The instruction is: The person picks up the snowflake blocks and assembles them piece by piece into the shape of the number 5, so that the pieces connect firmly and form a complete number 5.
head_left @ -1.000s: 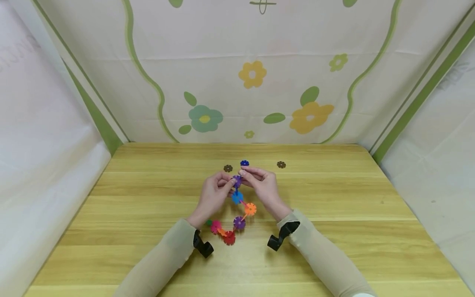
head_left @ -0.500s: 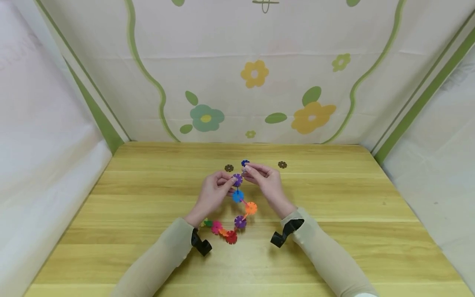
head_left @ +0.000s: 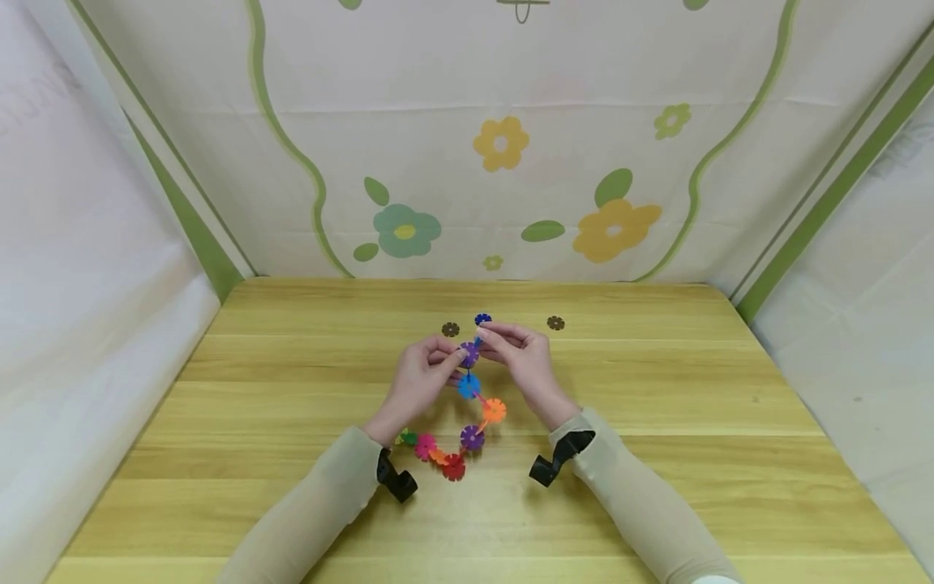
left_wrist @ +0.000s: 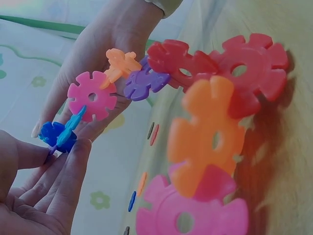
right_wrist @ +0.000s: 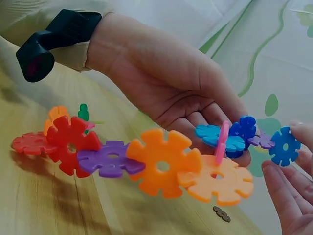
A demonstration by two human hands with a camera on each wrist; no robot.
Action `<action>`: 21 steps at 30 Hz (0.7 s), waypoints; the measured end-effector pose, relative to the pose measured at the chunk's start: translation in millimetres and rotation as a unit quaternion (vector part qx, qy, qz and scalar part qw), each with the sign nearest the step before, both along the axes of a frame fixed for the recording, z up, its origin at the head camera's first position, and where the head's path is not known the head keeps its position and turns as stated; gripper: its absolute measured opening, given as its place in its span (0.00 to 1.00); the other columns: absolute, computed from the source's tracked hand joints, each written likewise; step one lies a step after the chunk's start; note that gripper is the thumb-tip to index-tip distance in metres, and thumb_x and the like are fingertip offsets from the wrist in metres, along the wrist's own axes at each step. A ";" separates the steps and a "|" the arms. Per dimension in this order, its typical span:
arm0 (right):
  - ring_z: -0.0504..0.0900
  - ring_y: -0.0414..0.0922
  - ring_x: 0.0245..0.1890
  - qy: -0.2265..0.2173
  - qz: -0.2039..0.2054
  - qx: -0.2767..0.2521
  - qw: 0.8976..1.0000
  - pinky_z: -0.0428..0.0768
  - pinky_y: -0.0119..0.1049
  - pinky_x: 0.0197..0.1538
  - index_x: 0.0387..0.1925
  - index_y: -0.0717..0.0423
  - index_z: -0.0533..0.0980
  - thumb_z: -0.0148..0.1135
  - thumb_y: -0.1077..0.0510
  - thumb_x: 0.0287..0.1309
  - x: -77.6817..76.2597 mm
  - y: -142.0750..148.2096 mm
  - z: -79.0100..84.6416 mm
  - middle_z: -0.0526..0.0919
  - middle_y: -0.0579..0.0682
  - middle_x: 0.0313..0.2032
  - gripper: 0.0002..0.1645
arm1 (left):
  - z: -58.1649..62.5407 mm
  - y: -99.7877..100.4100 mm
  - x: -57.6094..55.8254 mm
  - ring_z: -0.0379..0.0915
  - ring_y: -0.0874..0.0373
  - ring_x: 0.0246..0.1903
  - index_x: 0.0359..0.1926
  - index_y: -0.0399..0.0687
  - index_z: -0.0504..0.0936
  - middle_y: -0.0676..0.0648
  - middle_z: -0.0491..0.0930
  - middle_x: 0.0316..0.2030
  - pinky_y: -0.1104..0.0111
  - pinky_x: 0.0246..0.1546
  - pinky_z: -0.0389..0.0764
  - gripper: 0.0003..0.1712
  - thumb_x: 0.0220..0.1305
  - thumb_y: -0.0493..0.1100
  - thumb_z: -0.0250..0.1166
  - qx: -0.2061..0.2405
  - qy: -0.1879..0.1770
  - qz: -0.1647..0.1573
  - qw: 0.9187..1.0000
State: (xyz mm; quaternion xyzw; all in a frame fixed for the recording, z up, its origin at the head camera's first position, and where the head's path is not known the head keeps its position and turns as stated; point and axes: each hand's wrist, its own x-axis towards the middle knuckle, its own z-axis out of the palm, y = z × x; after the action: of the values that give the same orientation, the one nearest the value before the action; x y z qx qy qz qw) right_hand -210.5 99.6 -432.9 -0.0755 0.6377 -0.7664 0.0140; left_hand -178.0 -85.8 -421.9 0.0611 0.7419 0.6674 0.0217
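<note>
My left hand (head_left: 417, 380) pinches a purple notched flower disc (head_left: 469, 354) at the upper end of a chain of slotted discs. Close by, my right hand (head_left: 527, 367) pinches a blue flower disc (right_wrist: 284, 147) between thumb and fingers. That disc meets the purple one edge to edge; how deep the slots join is too small to tell. Below the purple disc hang a dark blue disc (right_wrist: 243, 128), a light blue disc (head_left: 469, 386), a pink disc (right_wrist: 222, 142) and an orange disc (head_left: 494, 410). Another purple disc (head_left: 472, 438) and a red disc (head_left: 453, 466) follow, curving left under my left wrist.
Beyond my hands on the wooden table (head_left: 657, 454) lie a brown disc (head_left: 450, 329), a dark blue loose disc (head_left: 483, 319) and a second brown disc (head_left: 555, 323). A flower-printed cloth wall (head_left: 438, 146) rises behind the table's far edge.
Half a second ago my right hand stood slightly farther from the purple disc, its piece seen nearly edge-on. Now its blue face shows and it meets the purple disc. My left hand keeps its pinch.
</note>
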 end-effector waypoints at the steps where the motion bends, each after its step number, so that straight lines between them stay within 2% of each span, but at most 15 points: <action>1: 0.88 0.54 0.42 0.000 -0.001 0.000 1.000 0.84 0.45 0.52 0.52 0.68 0.82 0.71 0.56 0.64 0.0 -0.1 0.2 0.85 0.67 0.48 0.21 | 0.1 0.2 0.0 0.85 0.49 0.31 0.41 0.35 0.79 0.42 0.85 0.35 0.61 0.35 0.88 0.06 0.73 0.36 0.64 0.000 -0.003 0.001 1.000; 5: 0.88 0.53 0.41 -0.001 -0.007 0.002 1.000 0.84 0.45 0.52 0.49 0.66 0.83 0.72 0.57 0.63 0.6 -0.7 0.8 0.88 0.60 0.43 0.19 | 0.9 0.7 0.8 0.85 0.49 0.31 0.41 0.35 0.79 0.42 0.86 0.35 0.61 0.35 0.88 0.06 0.73 0.37 0.64 0.000 -0.006 0.002 1.000; 9: 0.89 0.53 0.41 -0.001 -0.014 0.008 1.000 0.84 0.44 0.52 0.49 0.65 0.83 0.73 0.56 0.62 3.0 -1.6 2.0 0.89 0.57 0.42 0.18 | 1.6 1.1 1.4 0.85 0.49 0.31 0.42 0.35 0.79 0.42 0.86 0.35 0.61 0.35 0.88 0.07 0.73 0.37 0.64 -0.002 -0.001 0.003 1.000; 13: 0.89 0.53 0.42 -0.001 -0.009 0.007 1.000 0.84 0.44 0.52 0.52 0.69 0.81 0.72 0.59 0.63 5.7 -3.6 2.4 0.88 0.57 0.43 0.20 | -0.2 0.9 1.1 0.85 0.50 0.32 0.42 0.34 0.79 0.41 0.86 0.35 0.62 0.35 0.88 0.07 0.74 0.36 0.63 0.005 -0.003 0.010 1.000; 17: 0.88 0.53 0.44 0.003 -0.004 -0.004 1.000 0.84 0.44 0.51 0.52 0.68 0.81 0.72 0.61 0.63 5.3 -6.1 2.0 0.88 0.59 0.45 0.19 | -2.2 0.7 0.7 0.85 0.49 0.33 0.41 0.33 0.79 0.41 0.86 0.35 0.63 0.36 0.88 0.07 0.74 0.36 0.62 0.015 -0.005 0.018 1.000; 21: 0.88 0.53 0.44 -0.002 0.002 -0.027 1.000 0.84 0.45 0.52 0.51 0.67 0.82 0.71 0.62 0.63 4.2 -7.9 1.7 0.84 0.67 0.49 0.17 | -2.6 1.6 0.8 0.85 0.49 0.32 0.41 0.33 0.79 0.40 0.86 0.35 0.62 0.35 0.88 0.07 0.74 0.36 0.63 0.020 -0.005 0.023 1.000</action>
State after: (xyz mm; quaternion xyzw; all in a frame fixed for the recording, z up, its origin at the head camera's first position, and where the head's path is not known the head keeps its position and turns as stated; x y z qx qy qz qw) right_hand -206.3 91.7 -431.3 -0.0756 0.6168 -0.7833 0.0145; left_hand -177.2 -84.2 -424.5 0.0414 0.7293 0.6828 0.0089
